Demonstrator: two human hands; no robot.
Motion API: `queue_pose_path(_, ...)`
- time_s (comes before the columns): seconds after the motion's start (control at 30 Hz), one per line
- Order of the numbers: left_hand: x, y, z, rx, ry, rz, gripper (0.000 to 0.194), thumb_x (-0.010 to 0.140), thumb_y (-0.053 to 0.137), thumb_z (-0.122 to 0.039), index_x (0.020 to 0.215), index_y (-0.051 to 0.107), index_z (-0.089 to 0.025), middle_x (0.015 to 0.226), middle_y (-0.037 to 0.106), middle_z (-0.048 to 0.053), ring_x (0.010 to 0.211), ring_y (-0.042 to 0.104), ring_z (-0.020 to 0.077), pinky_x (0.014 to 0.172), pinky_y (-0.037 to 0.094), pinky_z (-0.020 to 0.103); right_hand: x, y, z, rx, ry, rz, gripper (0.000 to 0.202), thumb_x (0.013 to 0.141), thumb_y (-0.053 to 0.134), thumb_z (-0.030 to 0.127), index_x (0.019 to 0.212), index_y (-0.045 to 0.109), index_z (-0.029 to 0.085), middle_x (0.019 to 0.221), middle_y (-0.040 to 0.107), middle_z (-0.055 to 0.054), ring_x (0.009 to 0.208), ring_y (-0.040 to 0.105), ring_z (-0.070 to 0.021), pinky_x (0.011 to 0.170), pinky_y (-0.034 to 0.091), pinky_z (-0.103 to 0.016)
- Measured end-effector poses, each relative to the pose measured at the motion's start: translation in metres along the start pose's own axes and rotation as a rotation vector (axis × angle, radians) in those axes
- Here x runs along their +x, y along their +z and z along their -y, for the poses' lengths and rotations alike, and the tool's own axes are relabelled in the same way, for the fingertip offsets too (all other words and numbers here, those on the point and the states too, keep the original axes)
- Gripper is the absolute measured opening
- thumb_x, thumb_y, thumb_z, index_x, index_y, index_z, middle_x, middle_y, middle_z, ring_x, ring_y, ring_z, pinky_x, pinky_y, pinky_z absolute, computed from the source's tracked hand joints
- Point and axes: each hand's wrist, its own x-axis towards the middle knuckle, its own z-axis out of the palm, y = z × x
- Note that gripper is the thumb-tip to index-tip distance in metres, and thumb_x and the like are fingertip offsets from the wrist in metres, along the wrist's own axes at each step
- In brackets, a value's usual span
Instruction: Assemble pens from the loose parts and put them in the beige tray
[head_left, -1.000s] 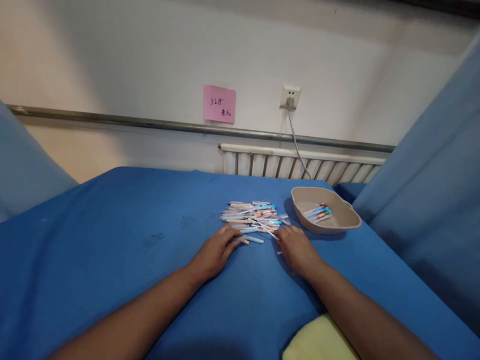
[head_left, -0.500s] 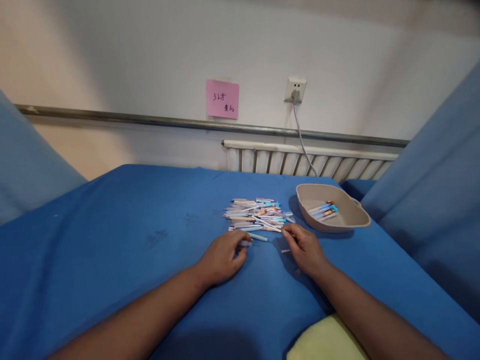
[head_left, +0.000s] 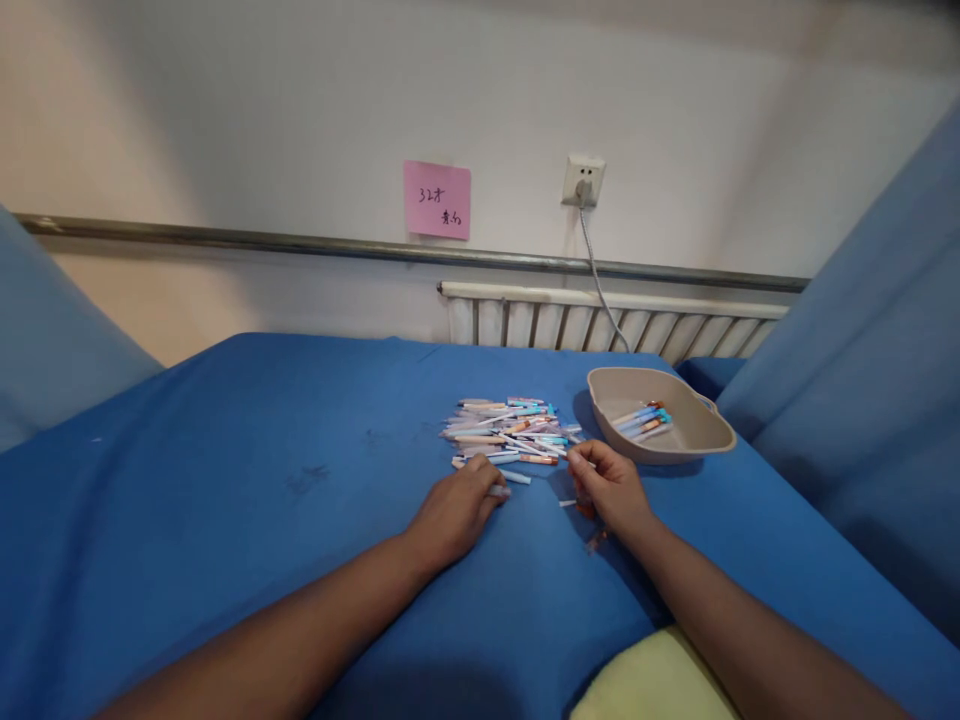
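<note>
A pile of pens and pen parts, white, pale blue, peach and brown, lies on the blue cloth in front of me. My left hand is closed at the pile's near edge, and a pale pen barrel pokes out from its fingers. Just beyond those fingers rests a light blue barrel. At the pile's right corner my right hand pinches with thumb and forefinger; what is between them is too small to make out. Small brown parts and a short white piece show beside and below this hand.
A beige basket with several assembled pens stands right of the pile. Blue cloth covers the table. A yellow cushioned thing is at the near edge. Behind are a radiator and a plugged-in cable.
Both hands stay by the pile. My left fingers have turned over more, palm down. Brown parts under my right hand now show more plainly. The view has shifted slightly.
</note>
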Motion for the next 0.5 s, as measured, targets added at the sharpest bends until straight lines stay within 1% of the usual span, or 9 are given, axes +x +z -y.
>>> queue_pose_path(0.07,0.0009,-0.0026,0.0005,-0.140,-0.063,-0.041,0.014,0.086,0.048,-0.029,0.084,0.057,-0.019,0.085,0.059,0.002,0.080,0.054,0.0177,0.072,0.040,0.027,-0.0015,-0.0007,0.0022,0.025,0.002,0.016,0.032,0.076,0.060,0.051,0.075,0.054,0.020,0.053,0.046,0.006,0.037,0.037,-0.0077,0.033,0.037,-0.020)
queue_pose_path(0.17,0.0030,-0.0062,0.0026,-0.432,-0.182,-0.055,0.023,0.085,0.049,-0.038,0.077,0.056,-0.018,0.073,0.059,0.001,0.071,0.053,0.0162,0.068,0.041,0.025,-0.0039,-0.0009,0.0044,0.021,-0.020,0.063,0.030,0.078,0.059,0.049,0.076,0.055,0.019,0.056,0.047,0.005,0.040,0.038,-0.0075,0.034,0.035,-0.018)
queue_pose_path(0.27,0.0038,-0.0086,0.0037,-0.685,-0.248,-0.072,0.023,0.081,0.055,-0.039,0.074,0.055,-0.017,0.071,0.061,0.000,0.067,0.052,0.0142,0.065,0.039,0.024,-0.0064,-0.0003,0.0049,-0.054,-0.105,0.088,0.028,0.080,0.058,0.045,0.076,0.057,0.018,0.058,0.046,0.005,0.042,0.037,-0.0068,0.036,0.033,-0.017)
queue_pose_path(0.37,0.0032,-0.0093,0.0037,-0.810,-0.293,-0.060,0.022,0.076,0.062,-0.037,0.077,0.057,-0.016,0.074,0.062,0.001,0.066,0.051,0.0129,0.064,0.038,0.022,-0.0085,-0.0009,0.0052,-0.169,-0.200,0.091,0.025,0.082,0.056,0.041,0.077,0.059,0.018,0.061,0.048,0.003,0.045,0.039,-0.0069,0.039,0.035,-0.017)
queue_pose_path(0.5,0.0024,-0.0088,0.0055,-0.869,-0.326,-0.024,0.025,0.074,0.065,-0.037,0.084,0.062,-0.015,0.078,0.064,0.002,0.068,0.053,0.0132,0.065,0.038,0.023,-0.0105,-0.0039,0.0066,-0.298,-0.286,0.093,0.021,0.085,0.053,0.036,0.079,0.061,0.018,0.068,0.054,0.001,0.051,0.045,-0.0092,0.042,0.038,-0.018)
